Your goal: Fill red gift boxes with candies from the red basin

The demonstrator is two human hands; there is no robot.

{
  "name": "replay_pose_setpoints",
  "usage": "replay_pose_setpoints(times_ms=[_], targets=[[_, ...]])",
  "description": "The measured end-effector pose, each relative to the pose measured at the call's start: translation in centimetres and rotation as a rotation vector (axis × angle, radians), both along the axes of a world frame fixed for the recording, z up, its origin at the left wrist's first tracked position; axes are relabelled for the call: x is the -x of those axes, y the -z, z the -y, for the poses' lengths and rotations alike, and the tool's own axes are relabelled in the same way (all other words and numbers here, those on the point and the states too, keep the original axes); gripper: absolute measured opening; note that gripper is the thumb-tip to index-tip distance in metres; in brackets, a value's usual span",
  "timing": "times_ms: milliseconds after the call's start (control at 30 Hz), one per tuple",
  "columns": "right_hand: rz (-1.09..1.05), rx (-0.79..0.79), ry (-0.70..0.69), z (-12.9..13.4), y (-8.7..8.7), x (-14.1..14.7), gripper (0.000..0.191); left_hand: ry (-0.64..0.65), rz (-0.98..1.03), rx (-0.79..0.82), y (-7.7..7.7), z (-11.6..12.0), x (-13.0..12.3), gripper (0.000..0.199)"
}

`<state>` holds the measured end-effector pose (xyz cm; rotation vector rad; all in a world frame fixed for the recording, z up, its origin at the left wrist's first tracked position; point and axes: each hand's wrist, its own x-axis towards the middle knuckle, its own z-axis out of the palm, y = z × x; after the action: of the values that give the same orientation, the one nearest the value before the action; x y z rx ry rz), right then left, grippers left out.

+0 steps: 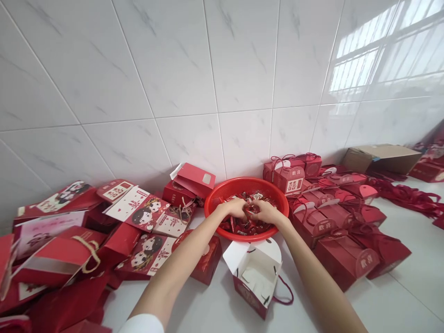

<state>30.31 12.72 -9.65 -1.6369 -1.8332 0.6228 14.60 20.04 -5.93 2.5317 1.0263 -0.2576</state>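
Observation:
Both of my hands reach into a red plastic basket filled with small red-wrapped candies. My left hand is curled, fingers pointing down among the candies in the middle. Facing it closely, my right hand has its fingers bent inward around candies; the fingertips of both are partly hidden. In front of the basket, between my forearms, stands an open red gift box with a white inside and raised flaps. A dark red cord handle hangs from its right side.
Closed red gift boxes stand in rows on the right. Assorted red boxes and bags are piled on the left. Dark red cords or ribbons and a cardboard box lie farther right. A white tiled wall rises behind.

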Motion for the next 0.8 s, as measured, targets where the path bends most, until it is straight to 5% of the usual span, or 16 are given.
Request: replay_pose_setpoints(times_ms=[200, 333, 467, 600, 800], targets=[[0.069, 0.032, -0.050, 0.2, -0.1, 0.2, 0.009, -0.059, 0.078, 0.015, 0.9, -0.6, 0.9, 0.031], [0.074, 0.015, 0.081, 0.2, -0.1, 0.0, 0.014, -0.084, 0.106, 0.037, 1.3, -1.0, 1.1, 0.016], [0.022, -0.028, 0.200, 0.2, -0.3, -0.2, 0.016, -0.099, 0.207, 0.040, 1.3, -1.1, 1.5, 0.021], [-0.030, -0.032, 0.176, 0.3, -0.6, -0.1, 0.004, -0.092, 0.336, 0.087, 1.3, -1.3, 2.2, 0.030], [-0.071, -0.012, 0.137, 0.3, -0.4, 0.0, 0.012, -0.096, 0.554, 0.166, 1.9, -1.8, 3.2, 0.037]])
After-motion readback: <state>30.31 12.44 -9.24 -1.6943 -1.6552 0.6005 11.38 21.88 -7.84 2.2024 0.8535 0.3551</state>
